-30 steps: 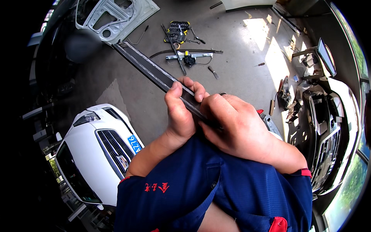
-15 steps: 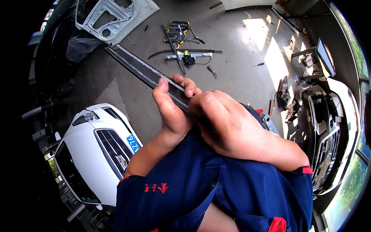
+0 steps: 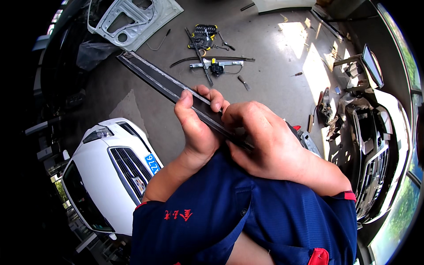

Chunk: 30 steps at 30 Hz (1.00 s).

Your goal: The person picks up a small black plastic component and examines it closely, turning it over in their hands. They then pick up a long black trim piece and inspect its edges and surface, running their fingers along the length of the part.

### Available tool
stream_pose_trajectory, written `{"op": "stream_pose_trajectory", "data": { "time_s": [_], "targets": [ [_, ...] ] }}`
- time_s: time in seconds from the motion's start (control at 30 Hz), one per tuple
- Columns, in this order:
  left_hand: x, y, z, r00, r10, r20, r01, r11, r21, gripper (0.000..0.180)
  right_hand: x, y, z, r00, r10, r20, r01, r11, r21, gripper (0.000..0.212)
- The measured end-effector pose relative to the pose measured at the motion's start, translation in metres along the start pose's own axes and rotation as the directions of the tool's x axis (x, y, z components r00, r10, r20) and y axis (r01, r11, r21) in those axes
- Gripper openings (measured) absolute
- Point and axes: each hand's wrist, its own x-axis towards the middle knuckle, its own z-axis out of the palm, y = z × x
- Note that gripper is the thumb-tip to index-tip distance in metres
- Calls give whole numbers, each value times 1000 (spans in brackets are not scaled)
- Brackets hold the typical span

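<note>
A long black trim strip (image 3: 155, 78) with grey, rough lines along both edges slants from the far left toward my chest. My left hand (image 3: 196, 119) grips it around the middle, thumb on the near edge and fingers curled over the other. At the strip's near end my right hand (image 3: 265, 134) is closed, its bent index finger and thumb on the strip. My right palm and the back of that hand hide the very end, and whether anything small lies in those fingers cannot be made out.
A bare car door shell (image 3: 132, 26) lies at the far left. On the floor ahead are a tool case (image 3: 203, 36), a window regulator (image 3: 215, 67) and a scraper (image 3: 244, 82). A white car (image 3: 106, 172) stands left, a removed front bumper (image 3: 375, 163) right.
My right hand has shifted slightly right along the strip, baring more of it between the hands. The strip's far end has moved a little left. My left hand keeps its grip.
</note>
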Motion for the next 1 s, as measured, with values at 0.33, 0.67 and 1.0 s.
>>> {"op": "stream_pose_trajectory", "data": {
  "time_s": [0.33, 0.67, 1.0],
  "targets": [
    [2, -7, -18, 995, -19, 96, 22, 999, -27, 52, -7, 3, -4, 984, 44, 173, -34, 998, -61, 39],
    [0, -5, -15, 999, -6, 49, 7, 1000, -23, 52, -5, 2, 1, 994, 27, 110, -21, 998, -56, 39],
    [3, -3, -13, 997, -21, 68, 24, 998, -53, 51, -4, 1, -2, 994, 6, 113, -6, 1000, -1, 32]
  ]
}}
